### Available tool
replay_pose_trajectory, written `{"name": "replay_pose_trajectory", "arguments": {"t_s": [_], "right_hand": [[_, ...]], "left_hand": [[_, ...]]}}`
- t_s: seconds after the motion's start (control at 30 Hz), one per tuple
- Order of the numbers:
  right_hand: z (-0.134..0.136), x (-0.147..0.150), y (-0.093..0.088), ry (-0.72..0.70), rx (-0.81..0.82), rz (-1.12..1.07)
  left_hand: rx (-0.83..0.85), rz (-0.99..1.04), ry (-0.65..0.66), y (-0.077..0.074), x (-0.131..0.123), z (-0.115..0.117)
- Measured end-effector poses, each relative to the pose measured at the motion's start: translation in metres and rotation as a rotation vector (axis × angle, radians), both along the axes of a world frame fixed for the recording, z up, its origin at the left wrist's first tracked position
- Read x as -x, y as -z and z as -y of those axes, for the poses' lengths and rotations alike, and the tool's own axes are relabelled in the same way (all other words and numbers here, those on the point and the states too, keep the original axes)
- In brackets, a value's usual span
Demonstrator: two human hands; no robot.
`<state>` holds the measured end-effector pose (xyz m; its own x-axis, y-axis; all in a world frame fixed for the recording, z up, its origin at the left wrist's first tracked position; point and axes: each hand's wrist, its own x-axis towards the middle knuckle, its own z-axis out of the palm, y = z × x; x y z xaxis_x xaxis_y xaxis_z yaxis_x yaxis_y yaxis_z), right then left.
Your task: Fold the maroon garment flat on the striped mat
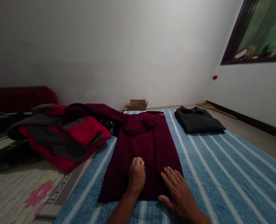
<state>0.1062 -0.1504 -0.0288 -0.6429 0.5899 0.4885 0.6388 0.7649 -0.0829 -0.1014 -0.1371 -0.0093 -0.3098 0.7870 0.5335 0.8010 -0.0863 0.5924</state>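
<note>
Fingers (138,162) of my left hand (136,178) are curling into a fist, my right hand (177,189) pressing flat, smoothing the half-folded maroon shirt (142,146) on the striped mat (222,174); a folded dark shirt (198,123) is lying finished, the clothes pile (63,133) waiting.

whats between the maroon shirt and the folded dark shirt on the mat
Only bare blue striped mat: the maroon shirt and the folded dark shirt lie apart, with nothing between them in the head view.
</note>
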Motion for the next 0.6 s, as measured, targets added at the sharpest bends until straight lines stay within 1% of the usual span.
{"name": "replay_pose_trajectory", "arguments": {"t_s": [0.13, 0.27, 0.47, 0.6], "right_hand": [[-0.001, 0.0, 0.002, -0.006, -0.034, 0.001], [-0.001, 0.0, 0.002, -0.001, -0.033, 0.012], [0.001, -0.002, -0.001, -0.006, 0.021, 0.016], [0.0, -0.003, 0.0, -0.009, 0.034, 0.009]], "left_hand": [[-0.066, 0.037, -0.014, -0.003, -0.001, 0.002], [-0.119, 0.083, -0.032, -0.012, 0.007, 0.004], [-0.076, 0.076, -0.018, -0.032, 0.02, 0.015], [-0.028, 0.037, 0.051, -0.035, 0.017, 0.026]]}}
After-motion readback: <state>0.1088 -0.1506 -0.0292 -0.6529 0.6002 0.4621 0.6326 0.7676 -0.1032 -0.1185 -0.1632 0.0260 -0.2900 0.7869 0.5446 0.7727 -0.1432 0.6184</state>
